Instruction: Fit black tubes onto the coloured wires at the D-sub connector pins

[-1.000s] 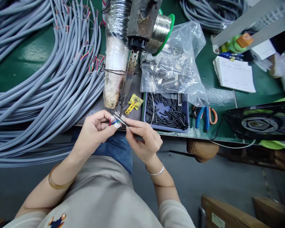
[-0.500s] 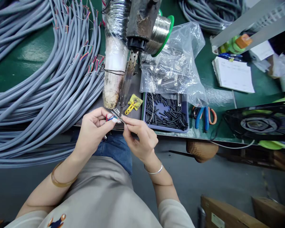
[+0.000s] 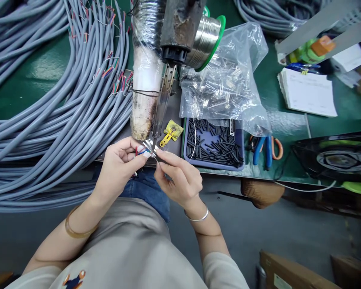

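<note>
My left hand [image 3: 117,164] is closed, thumb and fingertips pinching thin coloured wires [image 3: 137,151], red and blue among them, against a small metal multi-pin connector [image 3: 148,144]. Whether the fingers also grip the connector is hidden. Above it a fixed soldering iron [image 3: 160,108] points down, its tip at the connector's pins. My right hand [image 3: 180,176] pinches a thin strand of solder wire [image 3: 195,140], its end beside the tip. The strand loops up over the tray toward the solder spool [image 3: 207,38].
Grey cables [image 3: 63,116] with stripped ends cover the left. A purple tray [image 3: 242,160] of black sleeves lies right of the iron, below a clear bag [image 3: 228,76] of connectors. A yellow clip [image 3: 168,135], pliers [image 3: 267,152], paper stack [image 3: 309,92] and black fan [image 3: 333,156] lie around.
The head view has shifted slightly, so things on the right appear farther right. Both hands stay at the connector under the iron, with barely any movement.
</note>
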Demonstrator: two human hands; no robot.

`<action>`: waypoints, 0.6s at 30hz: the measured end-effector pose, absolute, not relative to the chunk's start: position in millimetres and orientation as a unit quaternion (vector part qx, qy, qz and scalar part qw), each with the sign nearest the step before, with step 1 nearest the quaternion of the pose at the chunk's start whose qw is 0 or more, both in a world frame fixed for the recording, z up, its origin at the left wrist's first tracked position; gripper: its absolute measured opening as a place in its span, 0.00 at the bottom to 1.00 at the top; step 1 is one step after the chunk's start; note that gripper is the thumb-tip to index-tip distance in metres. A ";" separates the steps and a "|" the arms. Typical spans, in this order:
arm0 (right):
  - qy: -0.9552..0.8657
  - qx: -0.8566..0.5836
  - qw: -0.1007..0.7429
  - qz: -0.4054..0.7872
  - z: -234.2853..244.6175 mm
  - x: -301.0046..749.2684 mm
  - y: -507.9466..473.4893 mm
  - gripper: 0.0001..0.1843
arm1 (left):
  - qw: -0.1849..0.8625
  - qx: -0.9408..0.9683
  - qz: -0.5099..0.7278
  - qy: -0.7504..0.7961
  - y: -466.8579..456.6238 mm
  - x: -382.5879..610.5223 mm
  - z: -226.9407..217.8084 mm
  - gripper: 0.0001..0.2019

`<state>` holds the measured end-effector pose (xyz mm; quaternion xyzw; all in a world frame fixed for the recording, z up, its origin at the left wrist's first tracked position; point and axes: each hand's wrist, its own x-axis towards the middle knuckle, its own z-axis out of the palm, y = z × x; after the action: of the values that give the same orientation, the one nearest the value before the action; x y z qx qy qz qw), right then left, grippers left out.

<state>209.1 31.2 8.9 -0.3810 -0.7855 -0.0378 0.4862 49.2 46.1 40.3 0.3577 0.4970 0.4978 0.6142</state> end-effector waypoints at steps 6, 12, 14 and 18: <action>-0.765 -0.407 0.499 0.033 10.7 209.2 29.8 0.10 | 0.638 0.345 0.473 0.500 42.5 46.4 38.1 0.10; -0.762 -0.414 0.495 0.052 12.4 205.5 28.4 0.12 | 0.619 0.351 0.483 0.511 40.2 45.1 35.4 0.09; -0.764 -0.412 0.494 0.041 11.7 205.3 28.3 0.13 | 0.609 0.358 0.485 0.516 40.0 45.3 34.8 0.09; -0.771 -0.409 0.488 0.019 11.7 206.1 29.5 0.12 | 0.594 0.370 0.485 0.524 40.2 45.4 36.1 0.08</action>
<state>206.1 29.5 11.7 -0.4093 -0.7706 0.0189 0.4882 45.4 40.2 36.1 0.3701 0.5240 0.4848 0.5945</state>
